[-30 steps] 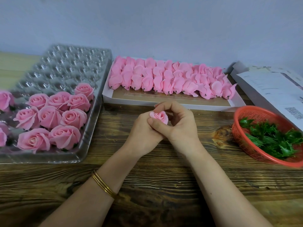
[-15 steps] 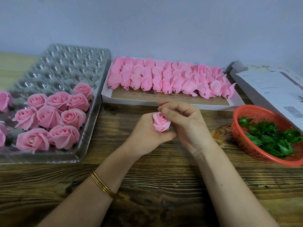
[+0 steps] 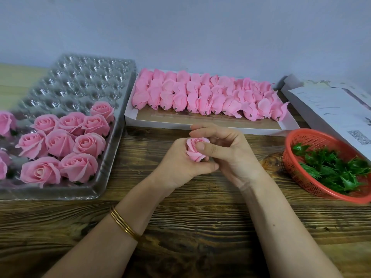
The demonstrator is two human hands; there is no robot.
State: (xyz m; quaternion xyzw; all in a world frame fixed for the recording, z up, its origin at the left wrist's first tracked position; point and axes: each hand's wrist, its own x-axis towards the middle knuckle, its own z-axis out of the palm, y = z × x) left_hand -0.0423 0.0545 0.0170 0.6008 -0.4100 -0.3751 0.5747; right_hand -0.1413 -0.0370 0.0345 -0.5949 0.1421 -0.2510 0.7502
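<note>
Two hands shape a small pink foam rose bud (image 3: pixel 195 149) above a dark, grained wooden table (image 3: pixel 200 217).

The left hand (image 3: pixel 180 165) curls round the bud from below, while the right hand (image 3: pixel 226 151) pinches its petals, thumb pressed on the front. To the left, a clear plastic dimpled tray (image 3: pixel 80 81) holds finished pink roses (image 3: pixel 60 141); behind, a white cardboard box (image 3: pixel 210 125) carries rows of unopened pink buds (image 3: pixel 204 95). A red mesh plastic basket (image 3: pixel 301 141) of green leaf pieces (image 3: pixel 337 169) sits at right.
</note>
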